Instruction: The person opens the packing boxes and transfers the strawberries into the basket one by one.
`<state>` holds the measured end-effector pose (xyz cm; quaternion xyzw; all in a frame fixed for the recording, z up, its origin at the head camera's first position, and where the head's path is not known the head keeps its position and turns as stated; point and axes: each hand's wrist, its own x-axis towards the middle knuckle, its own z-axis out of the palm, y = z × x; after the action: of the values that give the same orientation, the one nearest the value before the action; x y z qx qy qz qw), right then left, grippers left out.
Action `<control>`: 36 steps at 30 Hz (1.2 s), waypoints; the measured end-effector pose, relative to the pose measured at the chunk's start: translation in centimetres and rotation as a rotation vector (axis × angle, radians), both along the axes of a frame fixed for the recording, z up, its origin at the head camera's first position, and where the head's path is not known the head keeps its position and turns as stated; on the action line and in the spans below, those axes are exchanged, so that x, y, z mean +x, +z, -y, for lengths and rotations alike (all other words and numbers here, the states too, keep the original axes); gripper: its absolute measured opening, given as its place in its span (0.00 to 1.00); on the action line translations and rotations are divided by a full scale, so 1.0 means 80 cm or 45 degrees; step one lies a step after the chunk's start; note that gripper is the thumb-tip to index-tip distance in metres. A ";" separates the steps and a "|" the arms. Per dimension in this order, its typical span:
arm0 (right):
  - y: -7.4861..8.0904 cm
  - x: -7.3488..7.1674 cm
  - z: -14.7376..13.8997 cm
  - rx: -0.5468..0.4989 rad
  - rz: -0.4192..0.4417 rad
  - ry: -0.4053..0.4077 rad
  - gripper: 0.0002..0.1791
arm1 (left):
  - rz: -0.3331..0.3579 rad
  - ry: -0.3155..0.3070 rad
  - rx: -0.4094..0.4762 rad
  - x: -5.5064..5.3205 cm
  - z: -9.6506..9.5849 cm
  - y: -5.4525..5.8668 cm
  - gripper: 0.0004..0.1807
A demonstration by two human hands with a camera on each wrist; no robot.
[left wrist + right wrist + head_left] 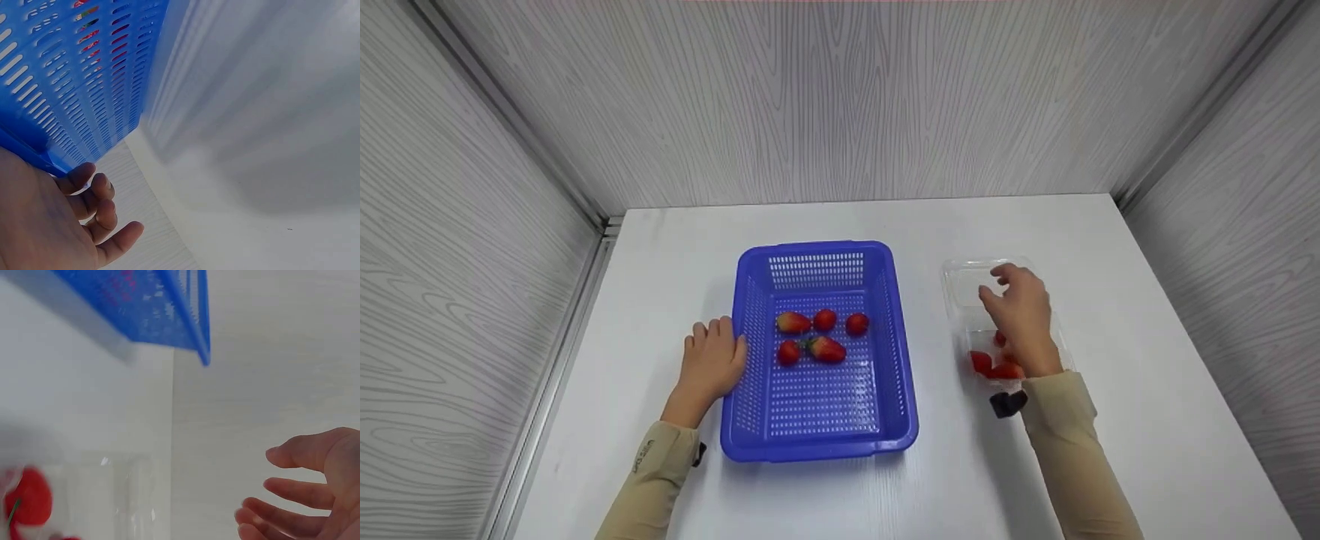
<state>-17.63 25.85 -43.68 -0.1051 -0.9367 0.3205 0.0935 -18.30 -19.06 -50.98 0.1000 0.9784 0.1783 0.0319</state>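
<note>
We count five red fruits [826,350] in one blue basket [817,452], left hand [711,364] touching its rim, fingers loose; empty right hand [1026,311], fingers parted, partly blocks one clear box [969,289].

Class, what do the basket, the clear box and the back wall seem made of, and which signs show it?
Basket: probably moulded plastic, lightly glossy; uniform blue, regular slots.
Clear box: likely thin plastic, shiny; see-through with bright glints.
Back wall: perhaps wood-look board, finish seemingly matt; grey grain lines, though real wood isn't ruled out.
</note>
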 end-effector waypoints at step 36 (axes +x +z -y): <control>-0.099 0.078 -0.060 0.047 0.204 -0.240 0.23 | -0.049 -0.004 -0.011 0.000 0.000 0.000 0.19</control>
<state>-11.35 30.63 -51.58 -0.2162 -0.9329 0.2837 0.0501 -18.30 -19.08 -50.99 0.1046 0.9794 0.1719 0.0138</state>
